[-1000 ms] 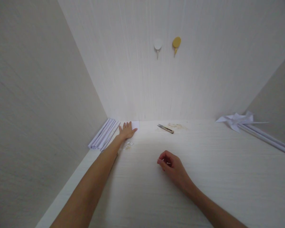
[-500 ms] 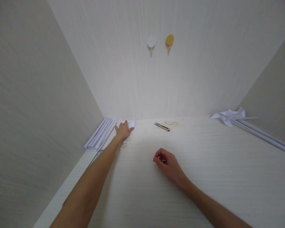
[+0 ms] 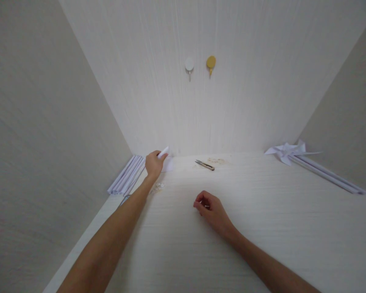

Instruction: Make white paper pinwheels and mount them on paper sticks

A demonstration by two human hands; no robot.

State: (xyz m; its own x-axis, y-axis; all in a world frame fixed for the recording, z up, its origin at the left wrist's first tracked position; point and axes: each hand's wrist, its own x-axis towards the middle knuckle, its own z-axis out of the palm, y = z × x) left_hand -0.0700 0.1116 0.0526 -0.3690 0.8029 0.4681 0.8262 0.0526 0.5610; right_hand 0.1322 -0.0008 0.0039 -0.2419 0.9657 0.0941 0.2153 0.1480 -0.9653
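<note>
Near the back edge of the table, my left hand point(image 3: 154, 166) is closed on a piece of white paper point(image 3: 163, 152), which bends up between thumb and fingers. Beneath it, more white paper point(image 3: 168, 165) lies flat against the wall. My right hand point(image 3: 212, 211) hovers or rests over the middle of the table, thumb and fingertips pinched together; a small pale spot shows between them, too small to name. A pair of thread snips point(image 3: 205, 165) lies between the hands, farther back. Small white bits point(image 3: 158, 186) are scattered beside my left wrist.
Rolled white paper tubes point(image 3: 127, 175) line the left wall, with a phone-like object point(image 3: 125, 198) partly behind my forearm. At the right lie a folded paper pinwheel point(image 3: 285, 152) and long paper sticks point(image 3: 326, 175). White point(image 3: 189, 64) and yellow hooks point(image 3: 211, 62) hang on the back wall.
My left hand, spread over the paper before, has closed on a piece and lifted its edge. My right hand keeps its pinch. The whole view has shifted slightly.
</note>
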